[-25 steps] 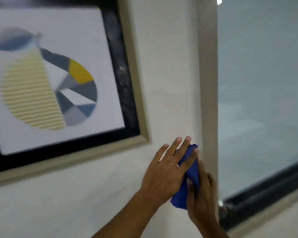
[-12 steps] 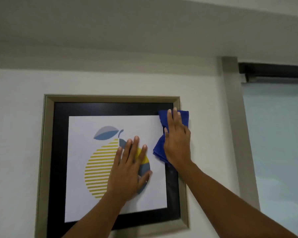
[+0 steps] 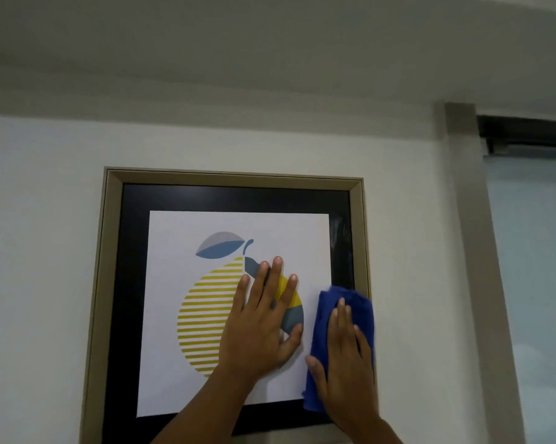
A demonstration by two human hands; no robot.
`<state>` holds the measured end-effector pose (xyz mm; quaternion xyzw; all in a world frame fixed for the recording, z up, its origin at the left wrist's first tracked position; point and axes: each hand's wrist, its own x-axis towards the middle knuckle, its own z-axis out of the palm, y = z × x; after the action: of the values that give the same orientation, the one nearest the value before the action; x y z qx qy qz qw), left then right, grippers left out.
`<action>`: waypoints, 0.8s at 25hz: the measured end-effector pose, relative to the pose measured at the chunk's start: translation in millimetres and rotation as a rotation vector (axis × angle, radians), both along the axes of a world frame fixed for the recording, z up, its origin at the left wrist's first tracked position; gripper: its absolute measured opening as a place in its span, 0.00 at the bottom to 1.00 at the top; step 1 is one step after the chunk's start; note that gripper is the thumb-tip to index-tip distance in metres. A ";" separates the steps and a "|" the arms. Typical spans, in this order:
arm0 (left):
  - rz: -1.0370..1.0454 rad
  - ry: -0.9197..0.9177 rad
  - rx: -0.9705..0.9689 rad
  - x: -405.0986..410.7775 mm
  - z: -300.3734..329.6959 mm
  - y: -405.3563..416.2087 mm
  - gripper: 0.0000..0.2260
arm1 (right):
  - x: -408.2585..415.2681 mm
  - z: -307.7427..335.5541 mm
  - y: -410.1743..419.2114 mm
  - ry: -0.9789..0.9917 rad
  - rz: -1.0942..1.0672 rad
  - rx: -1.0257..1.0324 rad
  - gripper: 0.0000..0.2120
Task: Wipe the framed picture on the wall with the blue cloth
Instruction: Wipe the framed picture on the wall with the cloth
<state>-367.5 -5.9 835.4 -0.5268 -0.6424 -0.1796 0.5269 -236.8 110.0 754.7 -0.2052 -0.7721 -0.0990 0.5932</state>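
Observation:
The framed picture (image 3: 113,283) hangs on the white wall, with a beige frame, a black mount and a print of a striped yellow fruit with a blue leaf. My left hand (image 3: 264,322) lies flat on the glass over the fruit, fingers spread. My right hand (image 3: 347,363) presses the folded blue cloth (image 3: 358,304) against the lower right part of the picture, over the right edge of the print and the black mount. The cloth sticks out above and left of the hand.
A beige window post (image 3: 469,251) runs down the wall to the right of the picture, with a pale blind (image 3: 533,283) and a dark rail (image 3: 526,133) beyond it. A ceiling beam (image 3: 270,59) overhangs the wall.
My right hand has slid the cloth down from the picture's top right corner to its lower right side. A second ago both hands held the cloth below the frame.

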 end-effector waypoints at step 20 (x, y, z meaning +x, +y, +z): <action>0.000 0.049 0.022 -5.8 -4.0 2.9 0.32 | 0.6 -5.8 -5.7 0.064 0.042 -0.041 0.35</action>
<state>-373.3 -3.0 831.4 -0.5252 -0.6274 -0.1737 0.5481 -236.1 104.3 748.9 -0.2041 -0.7587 -0.0640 0.6153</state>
